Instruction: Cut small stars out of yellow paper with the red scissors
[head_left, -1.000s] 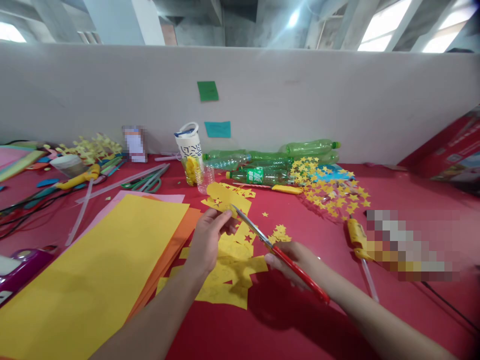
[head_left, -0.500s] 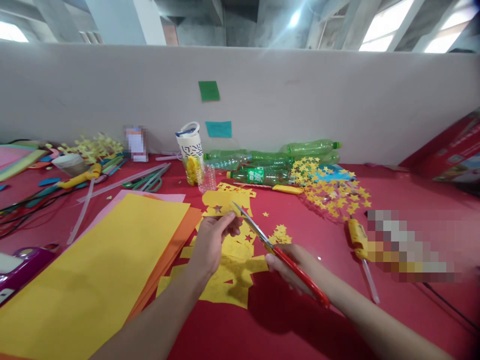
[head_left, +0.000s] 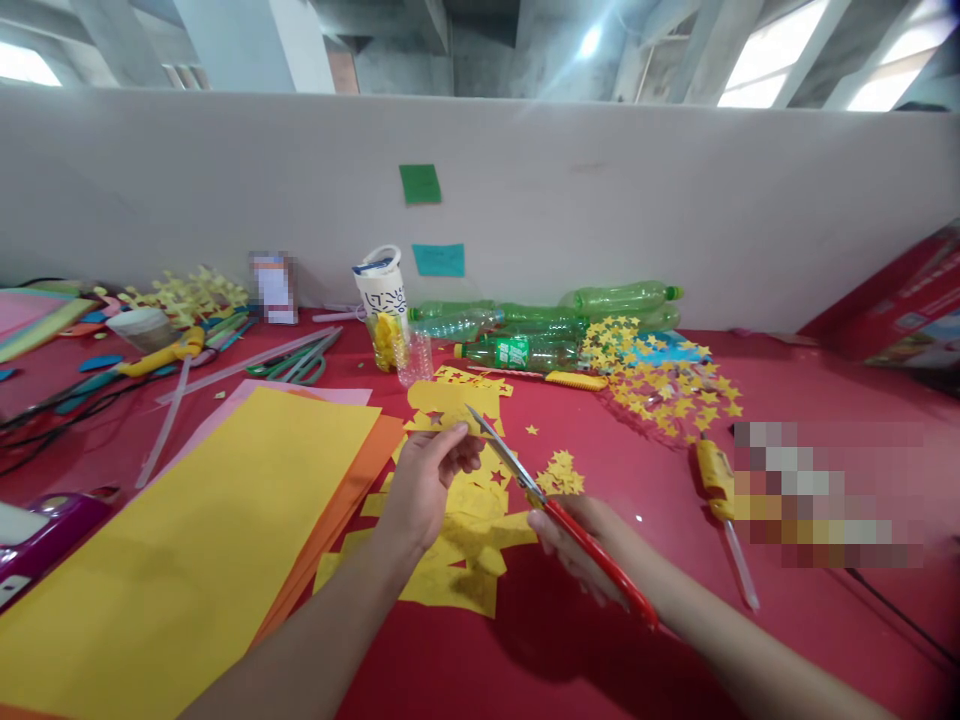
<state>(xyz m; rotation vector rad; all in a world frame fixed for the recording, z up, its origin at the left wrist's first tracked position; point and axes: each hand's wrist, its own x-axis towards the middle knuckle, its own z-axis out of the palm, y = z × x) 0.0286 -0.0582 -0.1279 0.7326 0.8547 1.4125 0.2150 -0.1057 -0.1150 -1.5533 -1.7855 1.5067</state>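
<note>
Between the thumb and fingers of my left hand (head_left: 431,480) is a piece of yellow paper (head_left: 442,398) with star-shaped holes along its lower edge. My right hand (head_left: 581,545) grips red-handled scissors (head_left: 517,470), their tips pointing up and left at the paper's right part. The blades look nearly together. Beneath both hands lie yellow paper scraps (head_left: 450,590), some with star cut-outs. A small heap of yellow paper stars (head_left: 562,474) rests just beyond my right hand, and a single star (head_left: 532,430) lies apart from it.
Large yellow sheets (head_left: 247,520) over orange ones cover the left side. Green plastic bottles (head_left: 540,352), a white cup (head_left: 381,290) and a star-covered ornament (head_left: 660,385) stand along the back. A yellow glue gun (head_left: 716,480) lies right, green scissors (head_left: 307,362) back left.
A small yellow scrap has come off the held paper's right edge and now lies on the scraps below. My right hand and the scissors have shifted slightly down; my left hand barely moved.
</note>
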